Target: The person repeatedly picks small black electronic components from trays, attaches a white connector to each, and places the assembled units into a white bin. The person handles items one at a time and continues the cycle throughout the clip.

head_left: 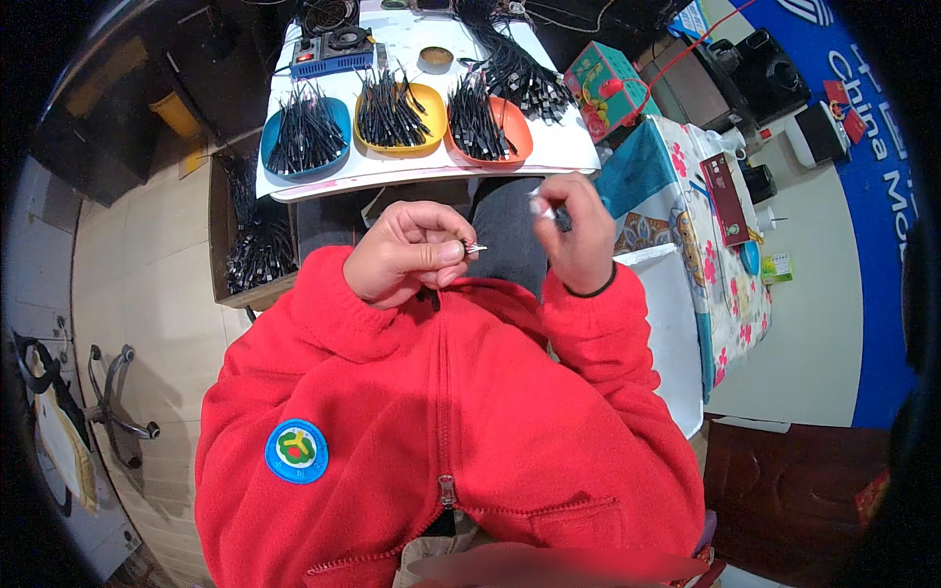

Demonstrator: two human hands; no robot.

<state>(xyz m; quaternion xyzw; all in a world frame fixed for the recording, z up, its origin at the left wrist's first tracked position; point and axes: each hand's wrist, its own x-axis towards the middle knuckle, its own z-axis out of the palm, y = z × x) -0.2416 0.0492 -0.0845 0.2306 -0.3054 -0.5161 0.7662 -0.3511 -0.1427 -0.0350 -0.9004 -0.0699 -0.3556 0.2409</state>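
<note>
My left hand (417, 257) is closed over my lap. Between its thumb and forefinger it pinches a thin cable end (474, 248), where small reddish and whitish wire tips stick out toward the right. To its right, my right hand (580, 233) is raised and closed, thumb against forefinger. Something small and whitish (535, 204) shows at its fingertips; its kind cannot be made out. Beyond my hands, short black cables fill a blue bowl (268, 157), a yellow bowl (438, 120) and an orange bowl (522, 137) along the white table's near edge.
Behind the bowls are a blue device with a fan (335, 57), a small round tin (435, 59) and a bundle of black cables (524, 73). A cardboard box (257, 297) of cables stands low left. At right are a green carton (600, 83) and a flower-patterned cloth (720, 294).
</note>
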